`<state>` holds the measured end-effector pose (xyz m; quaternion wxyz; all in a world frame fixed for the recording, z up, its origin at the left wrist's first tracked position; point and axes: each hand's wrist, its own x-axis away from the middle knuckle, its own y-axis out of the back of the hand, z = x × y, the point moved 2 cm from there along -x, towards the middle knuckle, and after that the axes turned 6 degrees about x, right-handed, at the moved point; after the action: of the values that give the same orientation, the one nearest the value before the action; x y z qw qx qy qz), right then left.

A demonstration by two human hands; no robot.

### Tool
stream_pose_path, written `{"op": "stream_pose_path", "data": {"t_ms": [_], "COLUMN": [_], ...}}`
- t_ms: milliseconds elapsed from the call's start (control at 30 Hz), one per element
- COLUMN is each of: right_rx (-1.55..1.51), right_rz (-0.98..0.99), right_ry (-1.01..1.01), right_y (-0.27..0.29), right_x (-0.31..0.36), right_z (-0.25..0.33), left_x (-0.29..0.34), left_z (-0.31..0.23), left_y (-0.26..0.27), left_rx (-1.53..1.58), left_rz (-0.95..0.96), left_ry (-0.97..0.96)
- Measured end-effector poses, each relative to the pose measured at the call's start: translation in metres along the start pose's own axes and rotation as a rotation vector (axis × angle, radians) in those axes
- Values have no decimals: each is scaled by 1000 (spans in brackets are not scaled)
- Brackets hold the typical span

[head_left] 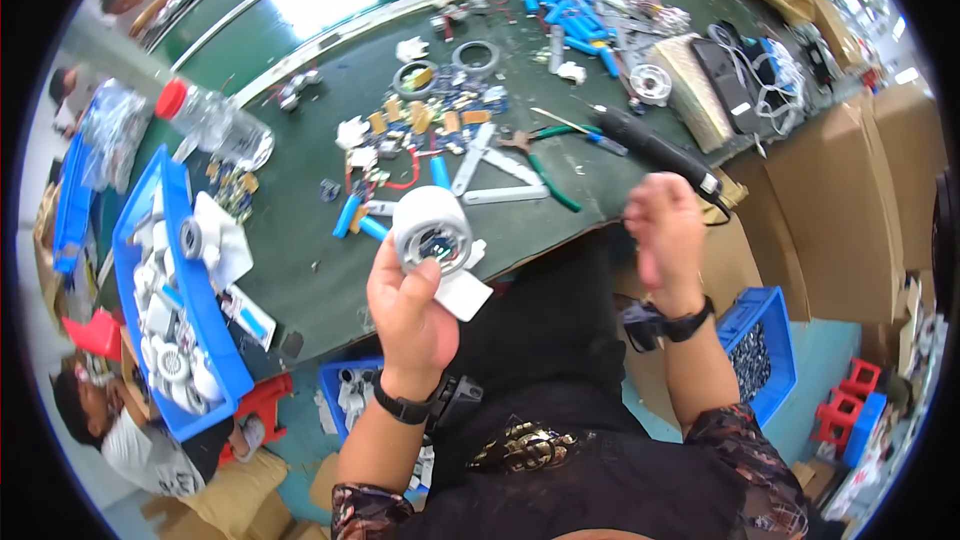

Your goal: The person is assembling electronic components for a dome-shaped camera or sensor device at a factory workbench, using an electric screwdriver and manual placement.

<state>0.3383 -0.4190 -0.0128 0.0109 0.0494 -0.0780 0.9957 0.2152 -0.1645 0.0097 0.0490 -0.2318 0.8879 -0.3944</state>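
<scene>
Your left hand (408, 315) has its fingers wrapped round a white round housing (432, 230) with a flat white tab sticking out below it, held up in front of you just off the near edge of the green desk (300, 270), open face toward you. Your right hand (665, 235) is up beside it but apart from it, blurred, so I can't tell if those fingers are pinching anything small or are just loose.

If I were doing this bit, I'd keep the open face tilted toward you so you can see the blue bits inside, and brace your left wrist so it doesn't wobble. The black power screwdriver (655, 148) and green-handled pliers (540, 165) sit just past your right hand, and the blue bin (225, 350) of white parts is off to your left.
</scene>
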Motion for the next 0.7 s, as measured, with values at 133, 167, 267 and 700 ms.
{"op": "stream_pose_path", "data": {"t_ms": [133,167,267,700], "right_rx": [-164,-143,-39,479], "right_rz": [-48,-9,36,669], "right_ry": [-165,-133,-122,428], "right_y": [39,39,20,-102], "right_x": [7,8,14,46], "right_z": [-4,-7,-7,47], "left_x": [-5,-5,-5,6], "left_z": [0,0,-3,6], "left_y": [-8,-9,-5,-22], "left_rx": [152,137,137,-79], "left_rz": [-35,-47,-28,-24], "left_ry": [90,83,120,95]}}
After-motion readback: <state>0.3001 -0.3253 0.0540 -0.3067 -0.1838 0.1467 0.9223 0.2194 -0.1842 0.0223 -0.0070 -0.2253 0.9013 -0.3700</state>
